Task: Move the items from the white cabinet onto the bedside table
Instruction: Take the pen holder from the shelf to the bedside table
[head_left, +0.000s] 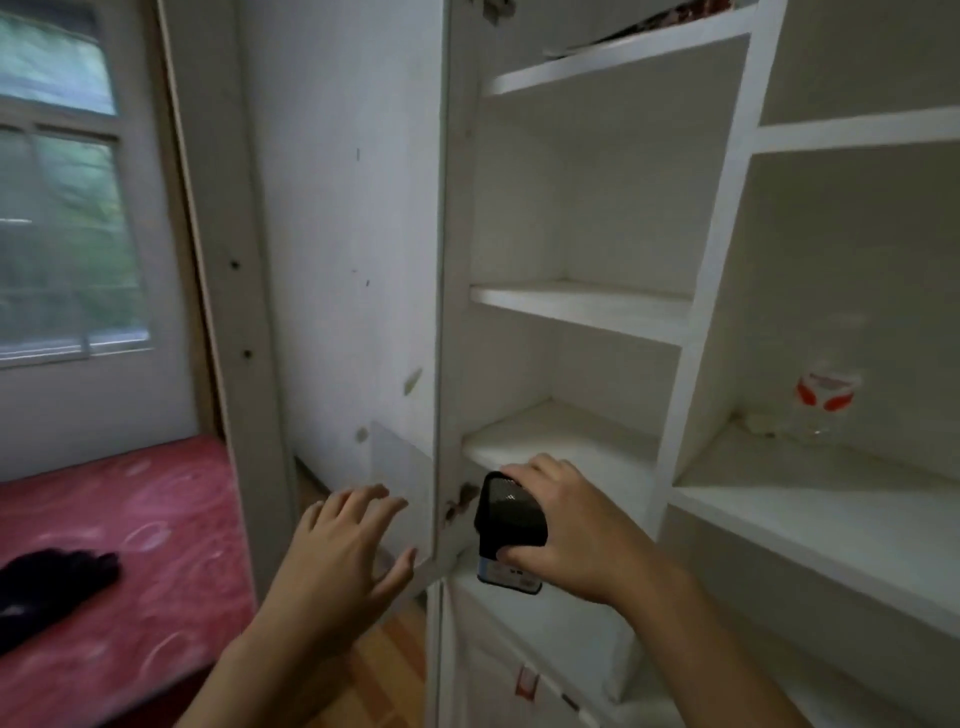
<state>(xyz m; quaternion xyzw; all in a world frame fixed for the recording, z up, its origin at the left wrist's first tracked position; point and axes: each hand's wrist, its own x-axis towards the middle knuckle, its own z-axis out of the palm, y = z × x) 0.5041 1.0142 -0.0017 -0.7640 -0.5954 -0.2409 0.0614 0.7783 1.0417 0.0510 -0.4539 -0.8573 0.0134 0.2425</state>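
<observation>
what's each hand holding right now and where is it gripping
The right hand grips a black box around its upper end. The left hand is spread open, holding nothing.

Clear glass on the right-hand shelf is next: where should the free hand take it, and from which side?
Judging by its upright pose, grip the glass around its body from the open front of the white cabinet. The left hand is free; the right hand holds the black box.
</observation>
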